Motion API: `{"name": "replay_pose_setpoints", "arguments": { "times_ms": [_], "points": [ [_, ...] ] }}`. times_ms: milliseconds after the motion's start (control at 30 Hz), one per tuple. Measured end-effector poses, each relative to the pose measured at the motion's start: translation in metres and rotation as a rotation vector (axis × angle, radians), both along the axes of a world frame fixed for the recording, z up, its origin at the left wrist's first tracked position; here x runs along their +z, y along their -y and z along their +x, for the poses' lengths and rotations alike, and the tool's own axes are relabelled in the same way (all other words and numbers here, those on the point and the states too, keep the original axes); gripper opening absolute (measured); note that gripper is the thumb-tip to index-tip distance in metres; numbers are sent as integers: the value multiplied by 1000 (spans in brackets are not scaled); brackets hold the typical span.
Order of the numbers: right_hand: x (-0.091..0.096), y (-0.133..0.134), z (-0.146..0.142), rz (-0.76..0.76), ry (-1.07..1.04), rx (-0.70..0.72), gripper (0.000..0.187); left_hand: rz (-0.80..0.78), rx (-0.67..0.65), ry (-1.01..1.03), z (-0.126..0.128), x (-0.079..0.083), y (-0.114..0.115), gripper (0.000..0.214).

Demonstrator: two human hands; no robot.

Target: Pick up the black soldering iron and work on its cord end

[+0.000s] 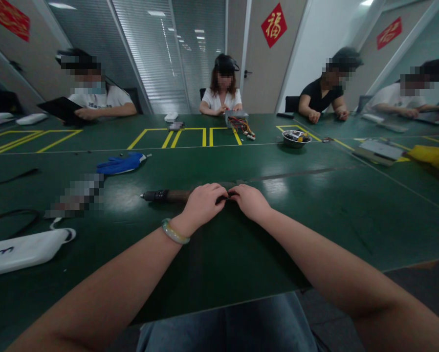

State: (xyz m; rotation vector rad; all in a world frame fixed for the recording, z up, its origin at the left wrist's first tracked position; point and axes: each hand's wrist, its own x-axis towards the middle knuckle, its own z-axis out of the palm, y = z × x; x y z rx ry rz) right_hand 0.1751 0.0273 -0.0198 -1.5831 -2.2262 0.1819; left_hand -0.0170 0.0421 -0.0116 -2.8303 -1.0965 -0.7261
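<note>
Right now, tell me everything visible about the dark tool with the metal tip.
The tool lies sideways on the green table, its silvery, metal-looking tip pointing left. Next come a black collar and a dull brownish body, material unclear. Your left hand overlaps the body, apparently touching it; where the tool ends is hidden.

"How does the tabletop [325,195] look?"
"Smooth, with a soft gloss that throws back pale patches of light."
"And the tool [177,196]?"
"Bright metal at the tip; the dark collar behind it looks like matt plastic, the brownish body duller."
"The case [25,253] at near left?"
"Smooth white plastic, faintly shiny."
"The blue glove [121,164] beyond it?"
"Matt; cloth or rubber, I can't tell."
"The far bowl [296,143], right of the middle?"
"Shiny metal. Nearer, the bangle [174,232] looks polished, stone-like, and the trousers [271,322] are matt denim."
</note>
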Motion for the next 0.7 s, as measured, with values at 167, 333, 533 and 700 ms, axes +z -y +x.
{"name": "replay_pose_setpoints", "arguments": {
  "times_ms": [167, 333, 533, 700],
  "points": [
    [1, -1, -3, 2, 60, -18, 20, -12, 3, 26, 1, 2, 4, 15],
    [6, 1, -6, -22, 111, -58, 19, 6, -80, 126, 6, 11, 19, 27],
    [3, -7, -9, -85, 58, -101, 20, -204, -540, -124, 7, 12, 33, 18],
    [6, -28, 36, -77, 122, -146, 23, -292, -518, -129, 0, 13, 32, 17]
  ]
}}
